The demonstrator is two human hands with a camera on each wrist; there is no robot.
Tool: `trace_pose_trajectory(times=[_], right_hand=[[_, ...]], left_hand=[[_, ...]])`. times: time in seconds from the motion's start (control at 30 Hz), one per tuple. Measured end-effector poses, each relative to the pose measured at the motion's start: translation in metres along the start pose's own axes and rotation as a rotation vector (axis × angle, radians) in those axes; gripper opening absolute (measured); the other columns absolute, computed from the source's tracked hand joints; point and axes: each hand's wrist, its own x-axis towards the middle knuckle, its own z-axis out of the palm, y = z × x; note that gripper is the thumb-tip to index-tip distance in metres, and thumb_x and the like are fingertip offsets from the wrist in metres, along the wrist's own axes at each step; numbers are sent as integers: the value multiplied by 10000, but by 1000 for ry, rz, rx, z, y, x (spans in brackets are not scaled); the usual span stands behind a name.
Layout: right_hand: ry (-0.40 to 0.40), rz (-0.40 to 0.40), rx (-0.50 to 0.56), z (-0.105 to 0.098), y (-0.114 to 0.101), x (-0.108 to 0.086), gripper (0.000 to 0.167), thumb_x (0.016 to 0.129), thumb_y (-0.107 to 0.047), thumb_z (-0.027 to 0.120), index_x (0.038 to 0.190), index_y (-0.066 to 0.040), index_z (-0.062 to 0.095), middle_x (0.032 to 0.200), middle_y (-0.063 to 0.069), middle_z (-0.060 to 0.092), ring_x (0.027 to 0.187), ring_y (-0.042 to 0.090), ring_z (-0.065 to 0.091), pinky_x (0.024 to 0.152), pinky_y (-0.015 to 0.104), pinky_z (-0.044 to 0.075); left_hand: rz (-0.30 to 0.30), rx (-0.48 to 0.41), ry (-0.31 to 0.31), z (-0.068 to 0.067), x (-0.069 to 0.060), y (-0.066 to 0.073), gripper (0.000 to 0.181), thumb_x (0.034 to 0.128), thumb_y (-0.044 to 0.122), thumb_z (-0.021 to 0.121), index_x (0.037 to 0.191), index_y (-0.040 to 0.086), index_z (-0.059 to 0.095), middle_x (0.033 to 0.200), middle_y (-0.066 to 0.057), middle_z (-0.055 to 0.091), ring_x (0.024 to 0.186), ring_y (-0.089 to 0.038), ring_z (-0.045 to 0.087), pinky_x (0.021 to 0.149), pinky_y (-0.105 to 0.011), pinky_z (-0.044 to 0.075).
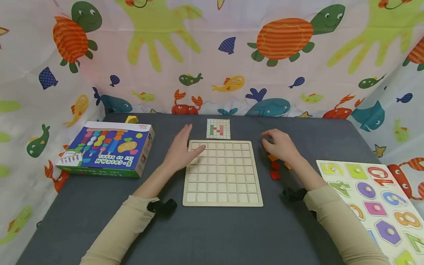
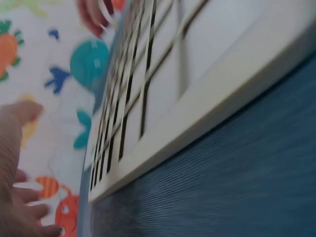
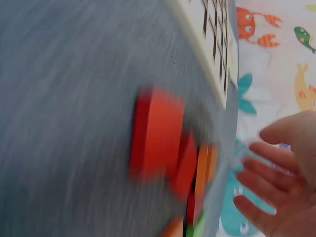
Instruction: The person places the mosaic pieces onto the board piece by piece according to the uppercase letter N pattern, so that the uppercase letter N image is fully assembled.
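A wooden grid board (image 1: pixel 222 173) with several square cells lies flat in front of the person, its cells bare. The left hand (image 1: pixel 182 151) is at the board's upper left edge, fingers extended and thumb spread, holding nothing; whether it touches the board I cannot tell. Beyond the board's far edge lies a small pattern card (image 1: pixel 218 129) with green and red squares on a grid. Right of the board, the right hand (image 1: pixel 281 145) hovers by loose tiles, its fingers loosely bent around nothing. Among them are a red tile (image 1: pixel 275 175) and an orange tile (image 1: pixel 272 158); the hand partly hides others.
A blue bead-set box (image 1: pixel 106 149) stands on the left of the dark table (image 1: pixel 218 235), a yellow piece (image 1: pixel 131 119) behind it. On the right lies a number-and-shape puzzle board (image 1: pixel 356 171). A cloth with sea animals (image 1: pixel 205 44) hangs behind.
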Motion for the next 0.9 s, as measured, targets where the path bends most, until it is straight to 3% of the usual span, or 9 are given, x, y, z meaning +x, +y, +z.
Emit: trace_pose_trajectory(times=[0.07, 0.13, 0.23, 0.37, 0.57, 0.9], right_hand=[[-44, -55, -19, -6, 8, -7, 266, 981, -92, 548, 1196, 24, 651, 1196, 221, 623, 1099, 387, 567, 908, 543, 447], [-74, -87, -39, -11, 17, -13, 227, 965, -49, 567, 1156, 18, 670, 1132, 203, 658, 1055, 373, 593, 888, 533, 461], [-101, -83, -39, -15, 26, -19, 217, 950, -45, 602, 1149, 1, 676, 1126, 189, 665, 1063, 370, 592, 907, 544, 450], [-105, -67, -7, -16, 32, -19, 242, 945, -90, 636, 1173, -16, 670, 1144, 192, 658, 1079, 372, 579, 924, 556, 434], [-100, -78, -5, -9, 34, -13, 261, 925, -95, 666, 1175, -22, 671, 1143, 192, 664, 1074, 359, 584, 921, 533, 444], [-133, -57, -20, -4, 35, -8, 281, 921, -92, 665, 1188, -7, 660, 1154, 201, 657, 1080, 357, 586, 929, 528, 448]], left_hand=[[3, -92, -86, -2, -19, -2, 892, 921, 497, 609, 1565, 62, 171, 1602, -151, 180, 1462, -326, 175, 1120, -569, 206], [-2, -128, -164, -3, -36, -6, 878, 934, 474, 603, 1562, 45, 164, 1597, -161, 188, 1458, -331, 186, 1115, -567, 223], [2, -123, -242, -4, -58, -11, 921, 927, 498, 604, 1561, 28, 130, 1600, -178, 162, 1462, -340, 164, 1120, -568, 207], [33, -92, -339, -6, -78, -16, 1007, 904, 539, 615, 1563, 24, 55, 1617, -167, 76, 1483, -315, 49, 1153, -541, 94], [106, -32, -432, -5, -87, -21, 1087, 864, 584, 647, 1570, 67, 3, 1631, -104, -21, 1486, -263, -71, 1154, -531, 0], [130, -15, -475, -8, -89, -20, 1186, 775, 600, 733, 1575, 85, 25, 1631, -98, -55, 1482, -268, -103, 1149, -543, -11]])
